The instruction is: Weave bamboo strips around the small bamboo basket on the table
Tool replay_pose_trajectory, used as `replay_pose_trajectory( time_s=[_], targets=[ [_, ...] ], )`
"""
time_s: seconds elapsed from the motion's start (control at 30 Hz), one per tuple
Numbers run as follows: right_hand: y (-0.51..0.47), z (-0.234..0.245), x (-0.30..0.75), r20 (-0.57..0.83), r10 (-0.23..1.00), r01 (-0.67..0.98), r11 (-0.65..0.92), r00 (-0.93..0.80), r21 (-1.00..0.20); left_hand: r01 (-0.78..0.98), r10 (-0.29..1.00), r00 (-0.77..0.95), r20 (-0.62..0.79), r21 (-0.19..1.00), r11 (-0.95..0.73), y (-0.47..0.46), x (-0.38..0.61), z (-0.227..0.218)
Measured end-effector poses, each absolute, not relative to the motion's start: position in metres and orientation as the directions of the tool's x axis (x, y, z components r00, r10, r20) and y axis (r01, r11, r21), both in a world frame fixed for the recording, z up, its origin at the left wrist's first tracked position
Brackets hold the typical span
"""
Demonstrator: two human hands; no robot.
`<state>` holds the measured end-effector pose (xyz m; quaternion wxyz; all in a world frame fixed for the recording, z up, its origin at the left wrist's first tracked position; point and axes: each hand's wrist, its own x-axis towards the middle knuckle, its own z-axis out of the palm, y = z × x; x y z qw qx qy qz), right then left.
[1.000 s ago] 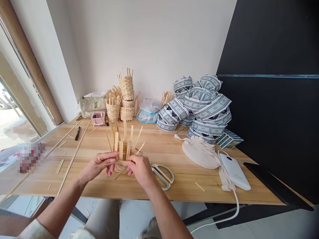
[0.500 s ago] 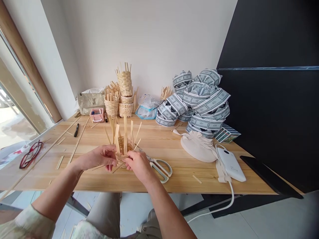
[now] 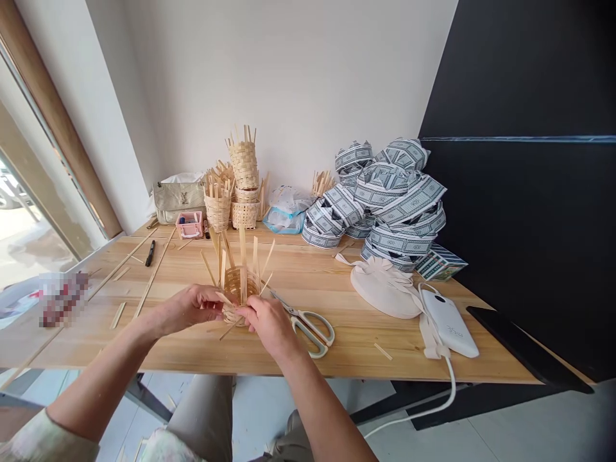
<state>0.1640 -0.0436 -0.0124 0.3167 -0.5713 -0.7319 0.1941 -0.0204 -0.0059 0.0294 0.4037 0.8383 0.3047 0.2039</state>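
A small half-woven bamboo basket (image 3: 237, 282) with upright strips sticking out of its top stands near the front of the wooden table (image 3: 308, 346). My left hand (image 3: 190, 307) grips its left side, fingers curled around a strip. My right hand (image 3: 267, 323) pinches a thin bamboo strip at the basket's lower right. Both hands touch the basket, and its base is hidden behind my fingers.
White-handled scissors (image 3: 308, 324) lie just right of my right hand. Finished baskets (image 3: 238, 192), a handbag (image 3: 177, 200), a pink box (image 3: 189, 226) and patterned ribbon rolls (image 3: 385, 202) line the back. A white pouch (image 3: 385, 289), power bank (image 3: 450, 327), marker (image 3: 149, 253) and long bamboo strips (image 3: 144, 289) also lie about.
The basket has been tilted a little toward me, so its inside shows. My hands have shifted slightly around its lower rim, still holding it.
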Motion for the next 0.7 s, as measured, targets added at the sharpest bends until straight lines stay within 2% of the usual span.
replay_pose_trajectory(
  time_s=[0.1,0.17,0.3,0.37,0.43,0.5,0.57,0.7],
  targets=[
    [-0.046,-0.011,0.164,0.307,0.935,0.795,0.319,-0.176,-0.516,0.340,0.650,0.756,0.077,0.802,-0.490,-0.013,-0.025,0.039],
    [-0.047,-0.010,0.163,0.325,0.925,0.816,0.337,-0.195,-0.470,0.362,0.661,0.747,0.071,0.790,-0.495,-0.018,-0.027,0.043],
    [-0.048,-0.008,0.160,0.303,0.925,0.825,0.351,-0.230,-0.443,0.365,0.735,0.668,0.117,0.810,-0.460,-0.027,-0.025,0.044],
    [-0.048,-0.008,0.160,0.284,0.931,0.828,0.340,-0.230,-0.446,0.324,0.790,0.603,0.113,0.870,-0.372,-0.031,-0.024,0.040],
    [-0.048,-0.009,0.161,0.268,0.940,0.834,0.318,-0.213,-0.451,0.195,0.832,0.553,0.052,0.962,-0.190,-0.034,-0.025,0.031],
    [-0.047,-0.010,0.161,0.260,0.946,0.835,0.299,-0.195,-0.462,0.023,0.865,0.500,-0.045,0.999,0.039,-0.036,-0.028,0.020],
    [-0.047,-0.011,0.161,0.256,0.949,0.834,0.289,-0.185,-0.469,-0.134,0.883,0.454,-0.121,0.970,0.202,-0.037,-0.032,0.008],
    [-0.045,-0.012,0.161,0.230,0.952,0.833,0.291,-0.203,-0.470,-0.422,0.871,0.471,-0.141,0.831,0.363,-0.042,-0.033,-0.012]
  ],
)
